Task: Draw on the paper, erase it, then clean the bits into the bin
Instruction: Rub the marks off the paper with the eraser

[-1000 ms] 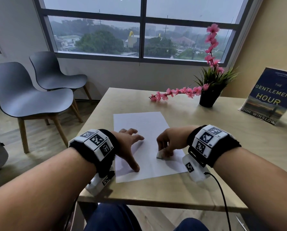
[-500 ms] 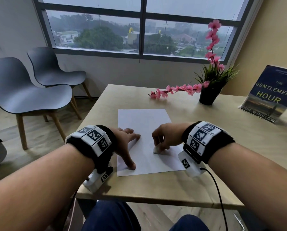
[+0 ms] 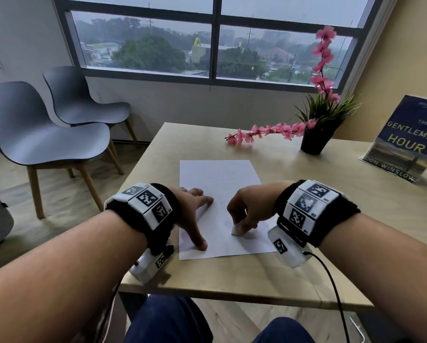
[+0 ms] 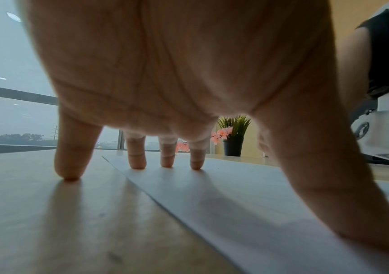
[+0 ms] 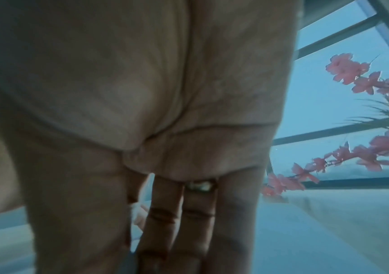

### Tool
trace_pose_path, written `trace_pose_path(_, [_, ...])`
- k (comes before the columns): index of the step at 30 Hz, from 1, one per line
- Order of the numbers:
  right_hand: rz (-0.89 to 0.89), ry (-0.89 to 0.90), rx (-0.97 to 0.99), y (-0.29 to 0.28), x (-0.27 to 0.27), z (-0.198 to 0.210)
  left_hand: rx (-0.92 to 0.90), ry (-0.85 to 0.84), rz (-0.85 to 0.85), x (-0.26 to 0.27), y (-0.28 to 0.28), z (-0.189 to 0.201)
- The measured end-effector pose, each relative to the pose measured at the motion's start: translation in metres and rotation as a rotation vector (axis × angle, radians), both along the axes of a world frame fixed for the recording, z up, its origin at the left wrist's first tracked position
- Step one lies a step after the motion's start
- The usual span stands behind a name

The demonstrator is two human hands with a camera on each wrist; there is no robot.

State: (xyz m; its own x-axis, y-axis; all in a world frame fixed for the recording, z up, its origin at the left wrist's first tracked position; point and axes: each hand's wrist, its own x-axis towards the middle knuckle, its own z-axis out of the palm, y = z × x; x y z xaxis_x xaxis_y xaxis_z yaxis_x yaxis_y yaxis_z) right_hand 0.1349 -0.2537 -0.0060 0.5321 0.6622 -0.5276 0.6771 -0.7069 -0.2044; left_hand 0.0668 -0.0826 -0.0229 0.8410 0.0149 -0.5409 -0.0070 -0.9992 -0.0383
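Note:
A white sheet of paper (image 3: 220,179) lies on the light wooden table (image 3: 306,276) in front of me. My left hand (image 3: 195,214) is spread flat, thumb and three fingertips (image 4: 137,163) pressing the paper's left part (image 4: 235,194), the little finger on bare wood. My right hand (image 3: 244,214) pinches a small white eraser (image 3: 237,230) and holds it against the paper's lower right. In the right wrist view the curled fingers (image 5: 163,222) hide the eraser. Faint marks show beside the eraser. No bin is in view.
A black pot with pink artificial blossoms (image 3: 314,142) stands at the back right of the table. A blue book (image 3: 405,139) leans at the far right. Two grey chairs (image 3: 46,134) stand on the floor to the left, below the window.
My right hand has shifted the eraser slightly left and back across the paper. My head view has dipped and moved. The left hand stays pressed on the sheet.

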Motion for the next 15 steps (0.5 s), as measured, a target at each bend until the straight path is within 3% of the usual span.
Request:
trace_pose_path(6, [-0.089,-0.063,0.070,0.004,0.009,-0.003,0.002,-0.002,-0.004,0.000,0.000,-0.001])
trace_pose_path(11, [-0.003,-0.018,0.014,0.005,-0.004,-0.004,0.002,-0.003,-0.004,-0.001,-0.001,0.000])
trace_pose_path(15, [-0.039,-0.038,0.027,0.009,0.001,-0.002,0.004,-0.013,-0.012,-0.002,-0.002,0.001])
